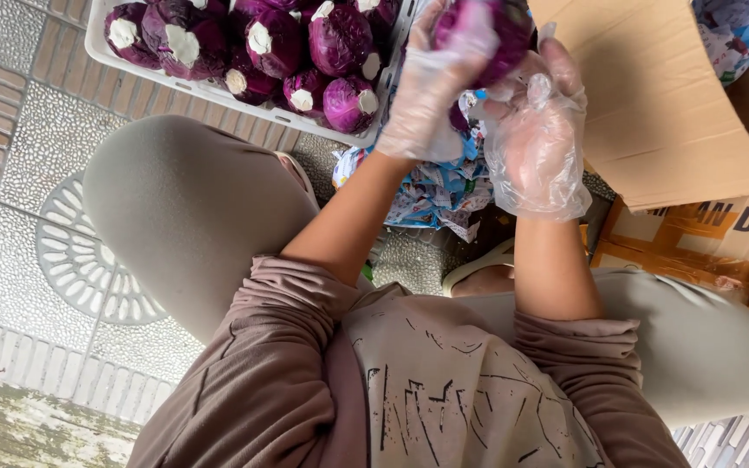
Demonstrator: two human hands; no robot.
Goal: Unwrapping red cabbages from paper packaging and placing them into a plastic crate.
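My left hand (435,82) and my right hand (537,143) both wear thin clear plastic gloves. Together they hold a purple cabbage (498,33) at the top of the head view, the left hand wrapped over its left side, the right hand cupped under its right side. The cabbage is partly hidden by my fingers. Just left of it stands a white plastic crate (210,89) filled with several purple cabbages (340,39), their pale cut stems showing.
An open brown cardboard box (669,113) lies at the right, its flap raised. Crumpled printed paper (439,195) sits below my hands. My bent knees in grey trousers (184,208) frame the spot. Patterned floor tiles (36,173) spread to the left.
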